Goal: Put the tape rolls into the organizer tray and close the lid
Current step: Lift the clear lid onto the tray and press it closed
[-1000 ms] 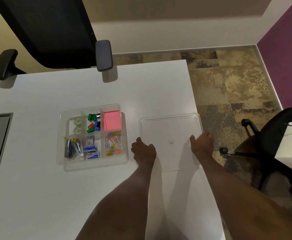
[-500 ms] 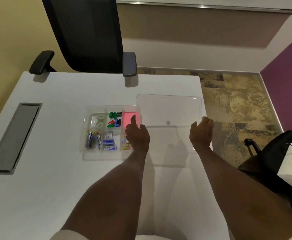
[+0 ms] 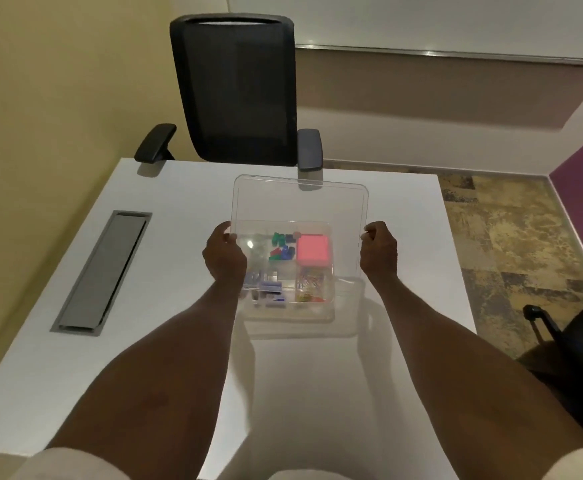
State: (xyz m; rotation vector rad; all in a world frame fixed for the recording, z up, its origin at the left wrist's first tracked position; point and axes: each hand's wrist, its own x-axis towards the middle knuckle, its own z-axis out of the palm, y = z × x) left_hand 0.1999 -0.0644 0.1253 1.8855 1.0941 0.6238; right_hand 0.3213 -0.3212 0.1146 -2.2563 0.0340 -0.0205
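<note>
Clear lid [image 3: 300, 202] now over tray [image 3: 290, 311], hands [image 3: 224, 256] gripping.

No text, label, brand, number or sign can be read anywhere, neither on the clear lid [image 3: 300, 202], the organizer tray [image 3: 288, 315] nor its contents.

Clear lid [image 3: 300, 202] held over tray [image 3: 290, 315] blocks access from above; bare table [image 3: 179, 341] left & right; chair [image 3: 241, 91] behind.
</note>
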